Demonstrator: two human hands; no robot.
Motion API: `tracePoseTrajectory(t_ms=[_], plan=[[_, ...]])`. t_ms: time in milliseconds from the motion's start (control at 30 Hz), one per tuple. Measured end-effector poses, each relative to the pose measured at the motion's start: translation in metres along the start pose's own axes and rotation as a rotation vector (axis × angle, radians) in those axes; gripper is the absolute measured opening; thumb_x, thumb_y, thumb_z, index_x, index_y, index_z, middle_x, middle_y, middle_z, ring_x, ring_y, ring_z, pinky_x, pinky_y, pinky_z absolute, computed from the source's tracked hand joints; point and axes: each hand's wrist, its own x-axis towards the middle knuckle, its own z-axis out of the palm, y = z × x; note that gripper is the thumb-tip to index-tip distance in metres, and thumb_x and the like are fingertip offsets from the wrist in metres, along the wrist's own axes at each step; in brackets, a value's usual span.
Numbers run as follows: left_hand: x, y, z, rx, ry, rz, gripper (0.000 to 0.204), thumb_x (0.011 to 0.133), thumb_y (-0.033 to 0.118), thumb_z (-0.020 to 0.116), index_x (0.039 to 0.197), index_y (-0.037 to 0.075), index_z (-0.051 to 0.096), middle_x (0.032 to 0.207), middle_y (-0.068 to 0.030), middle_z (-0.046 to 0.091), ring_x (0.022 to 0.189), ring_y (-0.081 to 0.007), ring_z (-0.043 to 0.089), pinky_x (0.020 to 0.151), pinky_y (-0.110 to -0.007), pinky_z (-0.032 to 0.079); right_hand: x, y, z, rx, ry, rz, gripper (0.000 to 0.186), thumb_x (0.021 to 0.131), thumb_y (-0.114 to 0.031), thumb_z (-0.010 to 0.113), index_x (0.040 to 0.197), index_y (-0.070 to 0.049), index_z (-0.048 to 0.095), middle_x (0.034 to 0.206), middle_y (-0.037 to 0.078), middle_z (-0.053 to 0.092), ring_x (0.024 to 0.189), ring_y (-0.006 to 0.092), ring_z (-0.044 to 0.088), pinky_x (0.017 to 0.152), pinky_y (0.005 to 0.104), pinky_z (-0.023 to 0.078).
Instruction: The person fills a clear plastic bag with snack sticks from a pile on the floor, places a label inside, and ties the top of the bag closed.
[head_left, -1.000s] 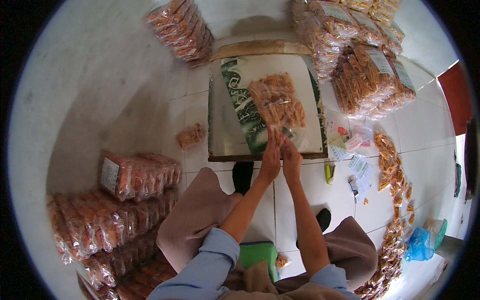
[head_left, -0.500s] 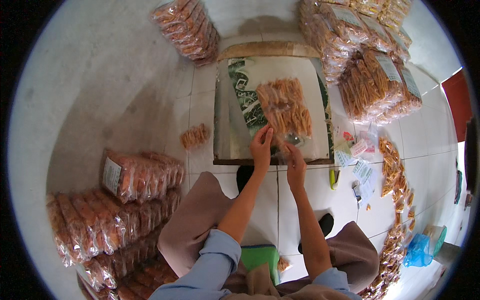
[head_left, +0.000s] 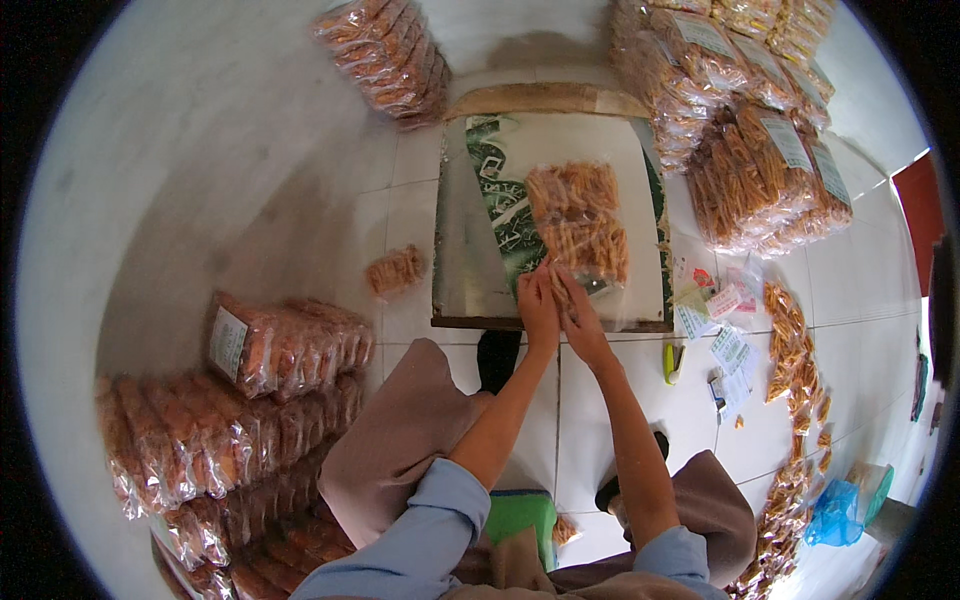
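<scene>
A clear plastic bag of brown snack sticks (head_left: 580, 215) lies flat on the low table (head_left: 645, 290) in front of me. At its lower left corner, my left hand (head_left: 540, 312) pinches the plastic with fingers closed. Right beside it, almost touching, is my right hand (head_left: 584, 328), its fingers closed on the same lower edge of the bag. The fingertips partly hide that edge, so I cannot make out whether it is folded. Under the bag, a green and white printed sheet (head_left: 500, 190) covers part of the tabletop.
Bagged snacks are stacked at left (head_left: 290, 350), far left (head_left: 385, 60) and far right (head_left: 760, 170). One small packet (head_left: 394, 271) lies left of the table. On the floor at right are a yellow-green stapler (head_left: 672, 364), paper labels (head_left: 733, 350) and a long heap of small packets (head_left: 790, 500).
My right hand has moved left and up against my left hand at the bag's lower edge. The bag still lies flat on the table. The view has shifted slightly.
</scene>
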Motion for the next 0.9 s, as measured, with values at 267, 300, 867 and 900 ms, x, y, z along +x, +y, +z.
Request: tracePoseTrajectory(t_ms=[267,300,867,900], plan=[[-0.001,0.012,-0.007,0.116,0.057,0.017,0.034,0.090,0.029,0.052,0.106,0.000,0.060,0.080,-0.0051,0.058,0.070,-0.0123,0.052,0.064,-0.027,0.043,0.000,0.016,0.012,-0.091,0.055,-0.041,0.059,0.083,0.006,0.046,0.137,-0.007,0.027,0.139,0.015,0.030,0.125,0.0282,0.034,0.104,0.0322,0.024],[-0.001,0.015,-0.008,0.102,0.069,-0.049,0.032,0.089,0.028,0.055,0.105,0.000,0.062,0.081,-0.0061,0.062,0.071,-0.0121,0.055,0.065,-0.027,0.044,0.002,0.017,0.014,-0.077,0.108,-0.016,0.059,0.083,0.005,0.046,0.137,-0.006,0.025,0.138,0.017,0.031,0.125,0.0316,0.035,0.101,0.0357,0.028],[0.002,0.021,-0.027,-0.108,-0.128,-0.097,0.032,0.089,0.017,0.055,0.119,0.007,0.055,0.091,-0.0023,0.063,0.071,-0.0050,0.051,0.060,-0.022,0.042,0.018,0.013,0.012,0.119,-0.009,-0.011,0.062,0.078,0.010,0.048,0.135,-0.006,0.029,0.135,0.015,0.036,0.126,0.0267,0.033,0.103,0.0333,0.028],[0.002,0.019,-0.026,-0.137,-0.129,-0.096,0.031,0.089,0.015,0.055,0.119,0.007,0.056,0.091,-0.0024,0.062,0.071,-0.0052,0.051,0.061,-0.021,0.042,0.018,0.010,0.016,0.012,0.059,0.026,0.061,0.077,0.011,0.048,0.133,-0.005,0.031,0.134,0.014,0.037,0.125,0.0257,0.034,0.103,0.0332,0.028]])
